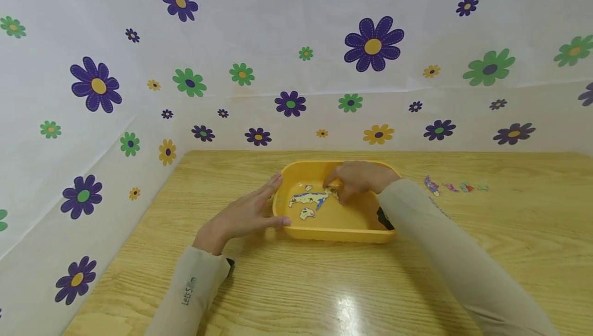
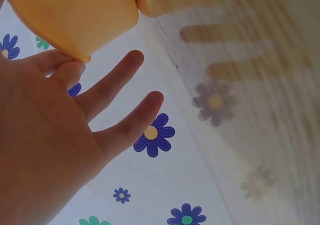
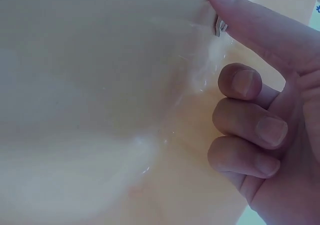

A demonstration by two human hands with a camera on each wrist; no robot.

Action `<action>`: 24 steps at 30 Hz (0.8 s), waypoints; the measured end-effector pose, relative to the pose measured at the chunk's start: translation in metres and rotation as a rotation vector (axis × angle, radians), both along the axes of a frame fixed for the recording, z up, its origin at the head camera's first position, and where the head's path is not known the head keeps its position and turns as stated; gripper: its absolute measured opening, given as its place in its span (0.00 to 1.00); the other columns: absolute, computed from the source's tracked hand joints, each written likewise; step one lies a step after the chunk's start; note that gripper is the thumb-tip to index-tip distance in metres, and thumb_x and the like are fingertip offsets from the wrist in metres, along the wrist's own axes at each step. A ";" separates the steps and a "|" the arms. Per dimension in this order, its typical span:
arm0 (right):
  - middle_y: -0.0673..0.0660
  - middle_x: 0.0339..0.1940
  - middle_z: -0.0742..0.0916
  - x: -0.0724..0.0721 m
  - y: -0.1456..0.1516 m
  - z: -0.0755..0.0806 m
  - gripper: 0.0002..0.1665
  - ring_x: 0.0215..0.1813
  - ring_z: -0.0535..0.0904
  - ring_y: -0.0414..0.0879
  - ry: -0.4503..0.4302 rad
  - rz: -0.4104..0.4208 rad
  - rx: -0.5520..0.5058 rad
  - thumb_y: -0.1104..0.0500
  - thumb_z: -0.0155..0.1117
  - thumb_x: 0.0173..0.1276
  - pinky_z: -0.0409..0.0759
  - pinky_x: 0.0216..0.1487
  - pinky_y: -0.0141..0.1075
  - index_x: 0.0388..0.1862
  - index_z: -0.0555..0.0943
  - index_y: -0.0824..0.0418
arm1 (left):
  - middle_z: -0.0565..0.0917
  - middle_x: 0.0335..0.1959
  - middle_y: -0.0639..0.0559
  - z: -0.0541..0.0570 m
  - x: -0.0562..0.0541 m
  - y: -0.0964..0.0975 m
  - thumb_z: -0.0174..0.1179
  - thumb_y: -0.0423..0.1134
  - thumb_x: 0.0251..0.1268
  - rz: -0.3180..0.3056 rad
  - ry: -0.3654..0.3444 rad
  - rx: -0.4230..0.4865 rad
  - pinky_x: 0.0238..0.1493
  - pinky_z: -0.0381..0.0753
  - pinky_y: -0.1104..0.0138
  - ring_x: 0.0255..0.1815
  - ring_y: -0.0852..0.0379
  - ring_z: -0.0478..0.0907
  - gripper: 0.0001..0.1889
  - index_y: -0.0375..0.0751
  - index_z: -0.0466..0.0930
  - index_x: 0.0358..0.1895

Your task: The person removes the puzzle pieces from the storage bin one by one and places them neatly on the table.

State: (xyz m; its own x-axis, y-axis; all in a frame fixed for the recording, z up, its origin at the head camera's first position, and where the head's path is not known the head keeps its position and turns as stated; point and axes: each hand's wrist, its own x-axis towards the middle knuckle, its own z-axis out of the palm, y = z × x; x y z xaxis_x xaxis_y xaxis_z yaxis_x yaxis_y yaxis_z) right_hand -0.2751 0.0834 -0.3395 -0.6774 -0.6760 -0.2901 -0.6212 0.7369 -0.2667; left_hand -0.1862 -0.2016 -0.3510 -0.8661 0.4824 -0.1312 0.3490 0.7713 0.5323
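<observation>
A yellow plastic tray (image 1: 343,234) stands on the wooden table. My left hand (image 1: 247,215) holds its left end, thumb on the front corner and fingers along the side; in the left wrist view two fingers bend at the tray's rim (image 2: 82,57) and two stick out apart. Inside the tray lie a long cream-and-blue flat puzzle piece (image 1: 306,199), a small one (image 1: 308,188) and another piece (image 1: 307,213) nearer the front. My right hand (image 1: 359,179) reaches in and pinches a puzzle piece (image 1: 331,190) by the long one's right end. Its other fingers (image 3: 245,122) are curled.
To the right of the tray, several colourful flat pieces (image 1: 431,185) lie in a row on the table (image 1: 287,289). Flower-patterned sheeting (image 1: 296,68) rises behind the table and along its left side.
</observation>
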 end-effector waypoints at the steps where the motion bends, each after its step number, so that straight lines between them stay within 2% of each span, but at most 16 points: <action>1: 0.59 0.60 0.83 0.000 0.000 0.000 0.30 0.47 0.74 0.51 0.002 0.002 0.002 0.61 0.74 0.59 0.77 0.60 0.49 0.63 0.83 0.54 | 0.41 0.84 0.52 0.000 0.000 0.000 0.61 0.71 0.62 0.000 0.001 0.000 0.76 0.51 0.42 0.82 0.43 0.45 0.56 0.49 0.41 0.84; 8: 0.60 0.65 0.82 0.001 -0.002 -0.002 0.29 0.56 0.77 0.53 0.005 -0.001 0.016 0.57 0.77 0.60 0.73 0.68 0.53 0.62 0.84 0.54 | 0.41 0.84 0.52 0.001 0.001 0.000 0.61 0.71 0.62 0.001 0.004 0.001 0.76 0.51 0.42 0.82 0.42 0.46 0.56 0.49 0.41 0.84; 11: 0.59 0.64 0.82 0.001 -0.002 -0.003 0.29 0.57 0.77 0.53 0.012 0.002 0.014 0.57 0.77 0.60 0.73 0.67 0.52 0.62 0.84 0.54 | 0.41 0.84 0.53 0.001 0.001 0.001 0.61 0.70 0.63 0.002 0.004 0.000 0.76 0.51 0.41 0.82 0.42 0.46 0.56 0.49 0.41 0.84; 14: 0.56 0.53 0.84 0.001 -0.002 -0.003 0.28 0.48 0.77 0.50 0.006 0.004 0.004 0.58 0.76 0.58 0.78 0.56 0.45 0.60 0.84 0.54 | 0.41 0.84 0.52 0.001 0.001 0.000 0.61 0.70 0.63 0.003 0.005 0.000 0.76 0.51 0.41 0.81 0.42 0.46 0.56 0.50 0.41 0.84; 18: 0.52 0.37 0.80 0.000 -0.003 -0.001 0.27 0.39 0.73 0.48 0.003 0.015 -0.007 0.60 0.76 0.57 0.74 0.43 0.39 0.58 0.84 0.55 | 0.41 0.84 0.53 0.001 0.001 0.000 0.61 0.70 0.63 0.006 0.002 0.001 0.76 0.51 0.41 0.81 0.42 0.46 0.56 0.50 0.41 0.84; 20: 0.51 0.36 0.80 0.000 -0.002 0.000 0.27 0.39 0.73 0.48 0.017 0.028 -0.017 0.61 0.75 0.55 0.75 0.44 0.39 0.56 0.83 0.57 | 0.40 0.84 0.53 0.000 0.001 0.000 0.61 0.70 0.63 0.006 0.000 0.003 0.76 0.51 0.41 0.81 0.42 0.46 0.55 0.50 0.41 0.84; 24: 0.52 0.31 0.77 0.000 0.000 0.005 0.28 0.35 0.72 0.48 0.022 0.017 -0.052 0.63 0.74 0.53 0.74 0.39 0.38 0.56 0.80 0.59 | 0.40 0.84 0.53 -0.001 0.000 -0.001 0.61 0.70 0.63 0.006 0.001 0.005 0.76 0.51 0.41 0.82 0.42 0.46 0.55 0.51 0.41 0.84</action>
State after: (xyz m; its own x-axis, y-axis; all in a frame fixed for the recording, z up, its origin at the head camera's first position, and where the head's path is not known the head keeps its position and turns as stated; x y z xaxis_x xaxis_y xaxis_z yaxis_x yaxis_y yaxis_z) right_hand -0.2755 0.0833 -0.3348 -0.6714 -0.7014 -0.2394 -0.6397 0.7115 -0.2907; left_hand -0.1858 -0.2023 -0.3517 -0.8694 0.4773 -0.1279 0.3446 0.7711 0.5354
